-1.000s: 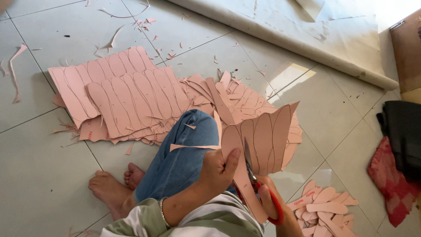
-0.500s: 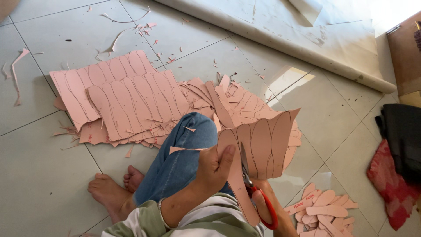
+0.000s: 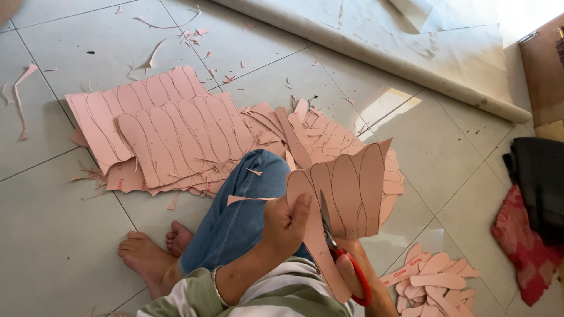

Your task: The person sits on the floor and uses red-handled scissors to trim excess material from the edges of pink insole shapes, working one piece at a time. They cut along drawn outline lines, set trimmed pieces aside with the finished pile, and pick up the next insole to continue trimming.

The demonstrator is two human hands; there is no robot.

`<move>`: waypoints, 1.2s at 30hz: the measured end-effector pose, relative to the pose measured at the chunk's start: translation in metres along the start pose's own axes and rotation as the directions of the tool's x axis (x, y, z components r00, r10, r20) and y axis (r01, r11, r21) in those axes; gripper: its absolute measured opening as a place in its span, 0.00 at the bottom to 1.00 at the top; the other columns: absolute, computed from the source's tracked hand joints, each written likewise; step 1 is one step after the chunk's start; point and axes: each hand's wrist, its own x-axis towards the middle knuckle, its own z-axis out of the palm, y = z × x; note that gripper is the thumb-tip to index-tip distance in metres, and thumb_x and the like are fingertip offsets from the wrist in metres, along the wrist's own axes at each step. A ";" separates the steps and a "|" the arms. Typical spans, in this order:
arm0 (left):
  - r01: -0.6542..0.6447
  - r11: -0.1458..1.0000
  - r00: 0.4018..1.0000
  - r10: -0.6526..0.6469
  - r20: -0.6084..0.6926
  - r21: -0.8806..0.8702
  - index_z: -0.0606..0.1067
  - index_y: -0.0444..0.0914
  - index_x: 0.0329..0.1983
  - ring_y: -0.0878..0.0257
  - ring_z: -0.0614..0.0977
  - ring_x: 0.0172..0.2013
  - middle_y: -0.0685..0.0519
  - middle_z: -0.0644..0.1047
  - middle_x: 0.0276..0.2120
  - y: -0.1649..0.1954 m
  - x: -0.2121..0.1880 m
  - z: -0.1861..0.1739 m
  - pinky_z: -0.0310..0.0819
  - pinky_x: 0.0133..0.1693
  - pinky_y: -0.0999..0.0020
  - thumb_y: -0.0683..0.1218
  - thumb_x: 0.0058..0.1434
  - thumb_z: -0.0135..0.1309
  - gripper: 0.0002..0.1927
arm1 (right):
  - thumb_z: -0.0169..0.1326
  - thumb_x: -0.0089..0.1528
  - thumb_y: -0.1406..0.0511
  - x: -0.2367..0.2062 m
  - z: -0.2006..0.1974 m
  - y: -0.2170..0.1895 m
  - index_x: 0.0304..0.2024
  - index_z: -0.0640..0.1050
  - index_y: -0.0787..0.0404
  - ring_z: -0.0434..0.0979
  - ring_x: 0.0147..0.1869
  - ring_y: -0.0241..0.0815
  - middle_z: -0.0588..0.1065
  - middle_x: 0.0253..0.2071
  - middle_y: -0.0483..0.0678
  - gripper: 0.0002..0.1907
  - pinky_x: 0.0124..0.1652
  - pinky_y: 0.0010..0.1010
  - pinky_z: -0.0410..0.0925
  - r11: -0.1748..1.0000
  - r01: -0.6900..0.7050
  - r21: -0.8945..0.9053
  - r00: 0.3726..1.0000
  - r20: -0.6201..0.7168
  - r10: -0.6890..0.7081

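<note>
We see the tiled floor (image 3: 53,235) as the largest thing, open and bare toward the left and lower left edges, where there is free room. Along the top right runs one long pale roll of sheet material (image 3: 376,53), closing off that side. At the right edge lie one black cloth (image 3: 537,176) and one red patterned cloth (image 3: 523,246), touching each other.

In the middle of the floor spreads a stack of pink sheets (image 3: 158,129) marked with insole outlines; we cannot count the layers. Thin offcuts (image 3: 23,100) are scattered around it toward the upper left.

We see one bent knee in blue jeans (image 3: 247,199) and two bare feet (image 3: 147,258) below it.

The left hand (image 3: 285,226) holds one pink sheet (image 3: 346,194) upright above the knee, its fingers clamped on the sheet's left edge. The right hand (image 3: 361,279) grips one pair of red-handled scissors (image 3: 341,252), fingers through the loops, blades set in the sheet's lower edge.

At the lower right lies a loose pile of cut insole pieces (image 3: 432,282), too overlapped to count.
</note>
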 end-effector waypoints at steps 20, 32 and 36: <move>0.022 0.999 0.999 -0.022 0.026 0.030 0.67 0.36 0.28 0.63 0.68 0.15 0.53 0.67 0.15 0.002 -0.001 -0.003 0.61 0.22 0.65 0.46 0.74 0.46 0.17 | 0.25 0.59 0.27 -0.002 0.005 0.007 0.25 0.73 0.69 0.68 0.27 0.45 0.72 0.22 0.53 0.53 0.27 0.36 0.63 0.995 0.044 -0.088 0.998 -0.042 -0.048; -0.043 0.993 0.998 0.039 0.040 0.112 0.69 0.35 0.29 0.59 0.71 0.16 0.49 0.69 0.17 0.010 -0.004 -0.004 0.63 0.22 0.64 0.44 0.74 0.47 0.15 | 0.28 0.58 0.26 -0.006 0.002 0.004 0.24 0.71 0.68 0.67 0.25 0.41 0.70 0.20 0.51 0.52 0.25 0.34 0.62 1.000 0.009 -0.018 1.000 0.002 -0.009; -0.015 0.995 0.999 0.009 0.053 0.103 0.70 0.35 0.31 0.60 0.71 0.16 0.50 0.69 0.17 0.010 -0.006 -0.005 0.63 0.22 0.64 0.44 0.73 0.47 0.13 | 0.29 0.59 0.26 -0.006 0.000 0.017 0.23 0.67 0.68 0.61 0.25 0.40 0.64 0.19 0.49 0.51 0.25 0.35 0.59 0.996 0.049 -0.077 0.998 -0.029 -0.051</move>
